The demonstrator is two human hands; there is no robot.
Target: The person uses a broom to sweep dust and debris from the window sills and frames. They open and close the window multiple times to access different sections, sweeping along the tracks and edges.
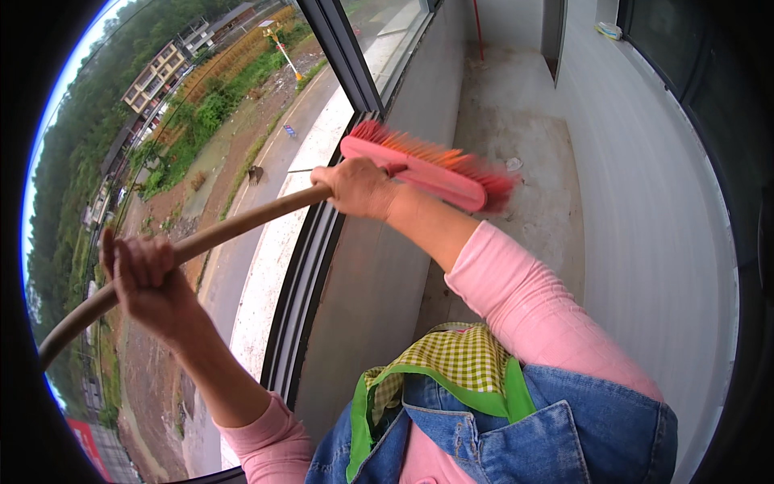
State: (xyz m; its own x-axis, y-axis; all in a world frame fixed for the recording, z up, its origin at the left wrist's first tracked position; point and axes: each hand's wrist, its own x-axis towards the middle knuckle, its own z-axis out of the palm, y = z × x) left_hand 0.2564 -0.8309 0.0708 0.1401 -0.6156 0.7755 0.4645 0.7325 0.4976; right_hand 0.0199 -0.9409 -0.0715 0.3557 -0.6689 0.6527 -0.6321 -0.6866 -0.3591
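Both my hands grip a broom by its wooden handle [254,216], which reaches out through the open window on the left. Close to the head, my right hand [363,189] is wrapped round the top end of the stick. My left hand [148,281] holds the same stick farther out, beyond the window frame. The pink broom head [417,172] is raised, with its red and orange bristles [447,158] turned up and away from me. Their right end is blurred. Below it runs the dark window track [302,284].
Outside the track lies a pale ledge [266,278], with a road far below. A grey wall [641,181] bounds the narrow balcony on the right. On the stained floor [544,242] is a small white scrap [514,164]. A small packet [608,30] rests on the far right sill.
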